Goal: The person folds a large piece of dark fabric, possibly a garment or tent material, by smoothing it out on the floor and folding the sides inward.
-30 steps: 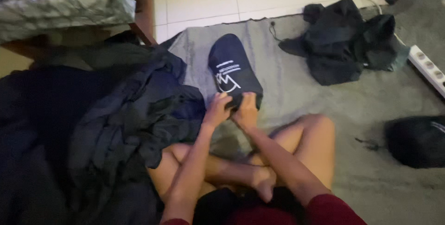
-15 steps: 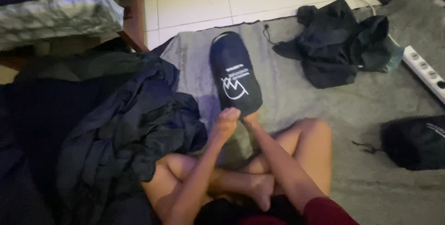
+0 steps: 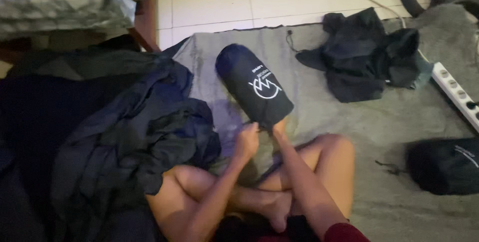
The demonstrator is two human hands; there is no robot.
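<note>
The dark navy cylindrical fabric stuff sack (image 3: 254, 86) with a white emblem has tilted further left at its top. It lies on the grey blanket (image 3: 344, 117); both hands, left hand (image 3: 247, 142) and right hand (image 3: 279, 128), pinch its near end closed.

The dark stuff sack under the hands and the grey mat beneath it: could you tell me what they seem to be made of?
Stuff sack: probably thin synthetic fabric such as nylon, smooth with a faint sheen and a white printed emblem. Grey mat: apparently a soft felt or fleece textile, matte and slightly fuzzy.
</note>
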